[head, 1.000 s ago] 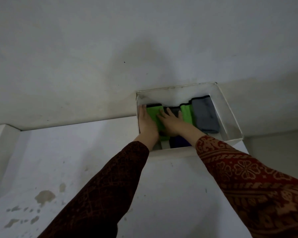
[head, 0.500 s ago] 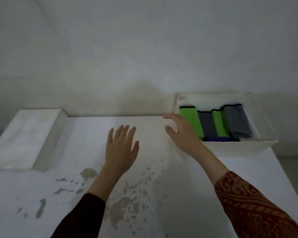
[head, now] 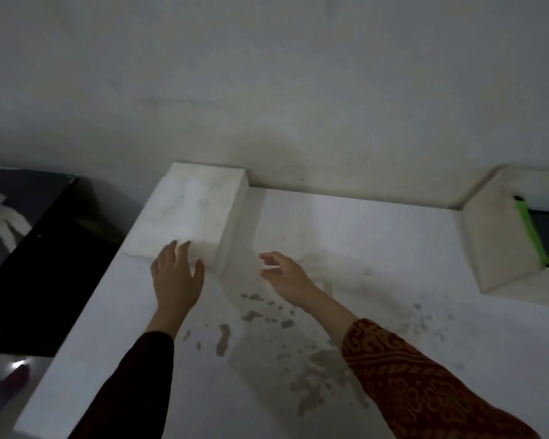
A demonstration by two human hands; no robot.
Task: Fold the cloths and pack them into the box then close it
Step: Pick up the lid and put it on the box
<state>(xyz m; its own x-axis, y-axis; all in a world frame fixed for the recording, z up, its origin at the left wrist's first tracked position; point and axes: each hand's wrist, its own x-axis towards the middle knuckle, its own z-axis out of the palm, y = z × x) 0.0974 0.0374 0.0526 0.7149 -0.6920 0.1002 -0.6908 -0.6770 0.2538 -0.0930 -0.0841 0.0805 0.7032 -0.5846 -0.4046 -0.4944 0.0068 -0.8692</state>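
The white box [head: 501, 245] stands open at the far right edge of the view, with folded green cloths [head: 531, 236] and dark grey ones upright inside it. A white lid-like block [head: 197, 213] lies at the table's back left corner. My left hand [head: 176, 277] hovers open at the block's near edge, fingers spread, just touching or just above it. My right hand [head: 282, 274] is open a little to the right of the block, palm turned toward it, holding nothing.
The white table [head: 362, 236] has brown stains across its middle and front. A pale wall rises behind it. A dark piece of furniture [head: 38, 274] stands left of the table's left edge, lower down.
Both hands left the box and swung left across the table to the white block. The view turned left, so the box slid to the right edge.
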